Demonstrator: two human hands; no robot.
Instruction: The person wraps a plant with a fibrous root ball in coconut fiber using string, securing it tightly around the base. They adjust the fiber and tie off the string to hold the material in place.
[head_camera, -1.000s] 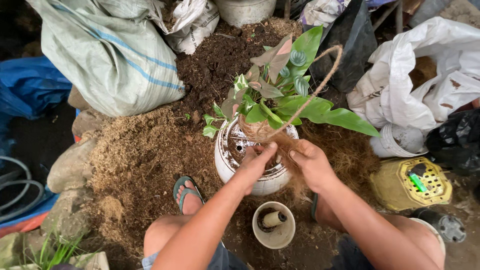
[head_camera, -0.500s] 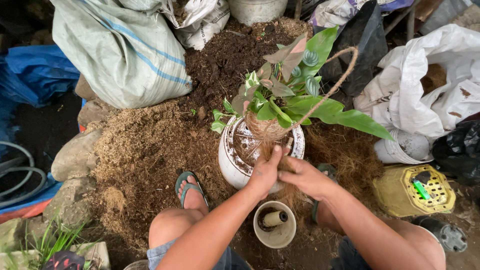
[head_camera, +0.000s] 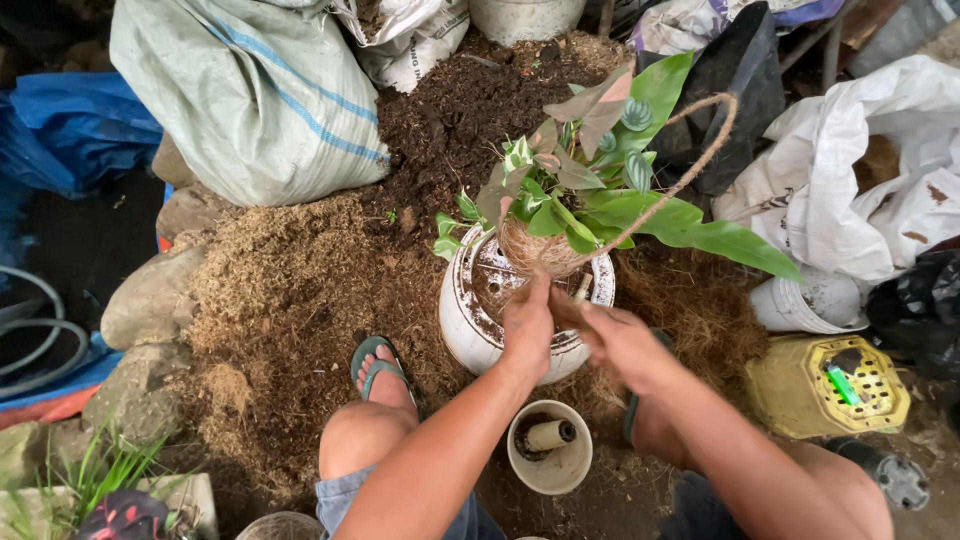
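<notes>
A leafy plant (head_camera: 590, 190) with a fibre-wrapped root ball (head_camera: 535, 252) sits in a white pot (head_camera: 468, 310) on the ground. My left hand (head_camera: 527, 330) rests on the near side of the root ball at the pot's rim. My right hand (head_camera: 612, 338) is beside it, fingers pinching brown twine at the ball. A loop of rope (head_camera: 690, 160) arcs up from the ball past the leaves. Whether either hand fully grips the ball is hidden by the fingers.
A small white cup (head_camera: 550, 450) with a spool inside stands between my knees. Coconut fibre (head_camera: 270, 290) and dark soil (head_camera: 470, 110) cover the ground. Sacks (head_camera: 250, 100) lie at the back, a white bag (head_camera: 860, 180) at right, a yellow container (head_camera: 820, 385) nearby.
Both hands have stayed at the root ball and shifted slightly along the pot's near rim. The view moved a little closer and to the right.
</notes>
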